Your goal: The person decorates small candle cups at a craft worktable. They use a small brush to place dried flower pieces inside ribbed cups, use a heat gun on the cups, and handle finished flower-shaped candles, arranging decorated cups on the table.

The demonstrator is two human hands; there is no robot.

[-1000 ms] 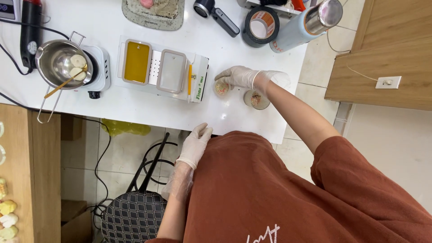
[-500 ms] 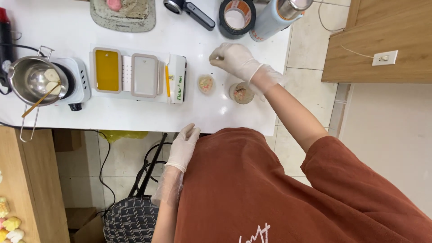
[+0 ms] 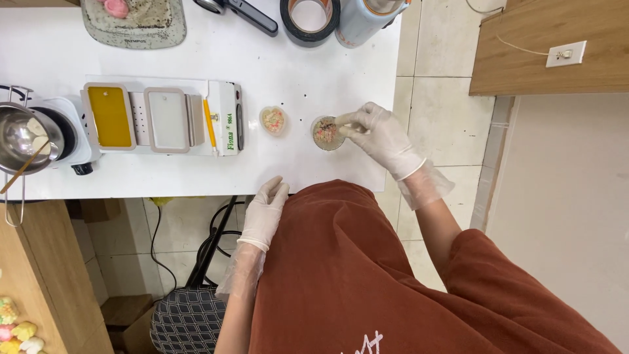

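- Head view: the right hand, in a thin clear glove, is pinching its fingertips together over the rim of a small round mould holding pale fill with coloured specks; whether a pinch of anything is sitting between the fingers, I cannot tell.
- That round mould is standing near the right end of the white worktop, toward its front edge, with a heart-shaped mould just beside it on the left, apart from it.
- The left hand is lying slack and released at the worktop's front edge, grasping nothing.
- To do this well, I judge the pinch should be staying low over the mould's middle, as dark specks are already lying scattered on the worktop around it.
- The open worktop is lying behind the two moulds; the right edge is close to the right wrist.
- A white sealing machine is crowding the left side, and a tape roll is sitting at the back edge.
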